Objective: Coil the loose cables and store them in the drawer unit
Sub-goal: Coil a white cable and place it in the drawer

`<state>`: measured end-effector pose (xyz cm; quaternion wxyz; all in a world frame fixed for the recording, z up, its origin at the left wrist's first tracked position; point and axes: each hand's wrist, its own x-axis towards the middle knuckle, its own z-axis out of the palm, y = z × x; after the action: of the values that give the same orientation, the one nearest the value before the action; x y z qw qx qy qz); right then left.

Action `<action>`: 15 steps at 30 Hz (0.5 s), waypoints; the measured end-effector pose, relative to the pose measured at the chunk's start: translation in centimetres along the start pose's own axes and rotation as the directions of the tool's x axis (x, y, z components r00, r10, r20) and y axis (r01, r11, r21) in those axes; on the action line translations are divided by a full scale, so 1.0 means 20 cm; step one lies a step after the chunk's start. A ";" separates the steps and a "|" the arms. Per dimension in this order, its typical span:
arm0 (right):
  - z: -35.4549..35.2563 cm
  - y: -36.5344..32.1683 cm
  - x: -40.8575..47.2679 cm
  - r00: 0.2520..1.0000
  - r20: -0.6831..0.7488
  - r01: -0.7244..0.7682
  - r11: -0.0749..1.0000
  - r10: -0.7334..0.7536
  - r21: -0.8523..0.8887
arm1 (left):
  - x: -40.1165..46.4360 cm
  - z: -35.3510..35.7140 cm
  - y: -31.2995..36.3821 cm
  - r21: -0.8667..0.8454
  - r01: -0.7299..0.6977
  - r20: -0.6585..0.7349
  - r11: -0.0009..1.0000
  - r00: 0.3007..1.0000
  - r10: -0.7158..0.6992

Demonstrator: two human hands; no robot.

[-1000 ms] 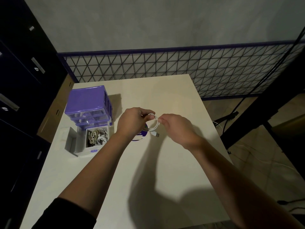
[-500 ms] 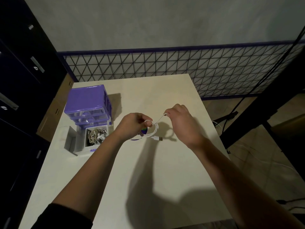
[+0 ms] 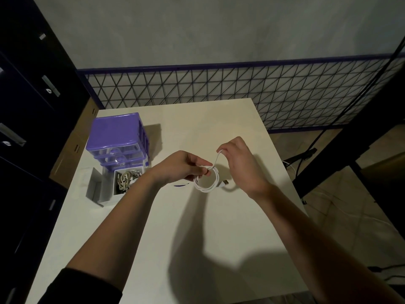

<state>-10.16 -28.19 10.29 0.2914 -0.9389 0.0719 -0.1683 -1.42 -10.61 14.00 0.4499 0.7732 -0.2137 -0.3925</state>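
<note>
White charging cable point(image 3: 207, 182), coiled, is pinched by the left hand point(image 3: 184, 168); the right hand point(image 3: 237, 160) has lifted its tail end upward, pinched, ready to wrap.

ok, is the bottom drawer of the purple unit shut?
No. The bottom drawer is pulled out from the purple unit, with coiled cables visible inside it.

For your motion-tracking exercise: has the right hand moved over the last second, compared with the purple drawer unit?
Yes. The right hand, pinching the white cable end, has lifted up and away from the purple drawer unit, towards the table's far right side.
</note>
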 end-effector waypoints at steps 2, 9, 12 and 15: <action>0.01 0.01 0.00 1.000 0.020 -0.014 1.000 0.013 0.017 | 0.01 0.01 -0.01 -0.012 -0.007 -0.022 1.000 1.000 0.007; 0.00 -0.01 0.03 0.998 -0.058 -0.002 0.997 0.006 0.072 | 0.01 0.05 -0.03 -0.066 -0.043 -0.107 0.997 0.994 0.036; -0.01 0.00 0.04 0.997 -0.047 -0.048 0.988 0.055 0.147 | 0.01 0.05 -0.05 -0.077 -0.047 -0.141 0.996 0.989 0.036; -0.01 -0.02 0.03 0.992 -0.033 -0.111 0.962 0.123 0.249 | 0.00 0.05 -0.06 -0.122 -0.071 -0.180 0.990 0.982 0.049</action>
<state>-9.62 -28.16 10.74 0.4137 -0.8850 0.1131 -0.1811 -2.28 -10.62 12.59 0.5275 0.7676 -0.1705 -0.3216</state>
